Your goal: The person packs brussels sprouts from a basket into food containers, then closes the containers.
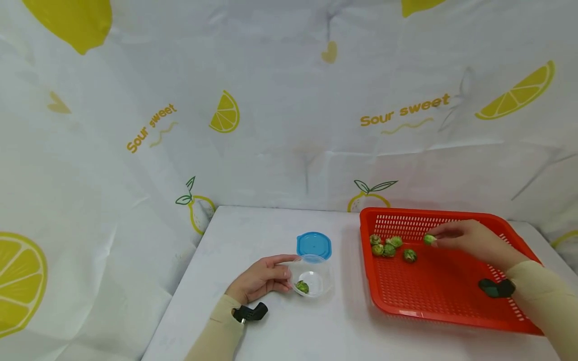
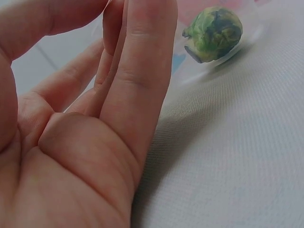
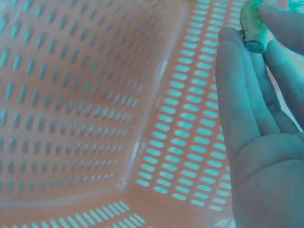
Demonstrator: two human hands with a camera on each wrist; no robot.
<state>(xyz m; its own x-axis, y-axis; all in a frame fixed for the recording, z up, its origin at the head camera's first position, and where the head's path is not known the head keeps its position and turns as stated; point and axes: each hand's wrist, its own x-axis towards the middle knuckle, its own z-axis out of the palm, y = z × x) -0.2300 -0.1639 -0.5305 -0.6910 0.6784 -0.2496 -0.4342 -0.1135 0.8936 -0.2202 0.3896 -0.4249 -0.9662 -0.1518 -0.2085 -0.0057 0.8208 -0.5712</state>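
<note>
My left hand point(image 1: 262, 277) holds a small clear plastic container point(image 1: 321, 287) by its left side on the table. One Brussels sprout point(image 1: 302, 287) lies inside the container; in the left wrist view the same sprout point(image 2: 214, 34) shows through the clear wall, beyond my fingers. Over the red basket point(image 1: 451, 306), my right hand point(image 1: 471, 243) pinches another Brussels sprout point(image 1: 429, 239) between thumb and fingertips. The right wrist view shows that pinched sprout point(image 3: 254, 26) with its cut stem end facing down. Several loose sprouts point(image 1: 389, 249) sit in the basket's left part.
A blue lid point(image 1: 314, 244) lies on the white table point(image 1: 257, 228) just behind the container. The red basket has raised, slotted walls and takes up the table's right side. Behind the table hangs a white cloth point(image 1: 280, 100) printed with lemons.
</note>
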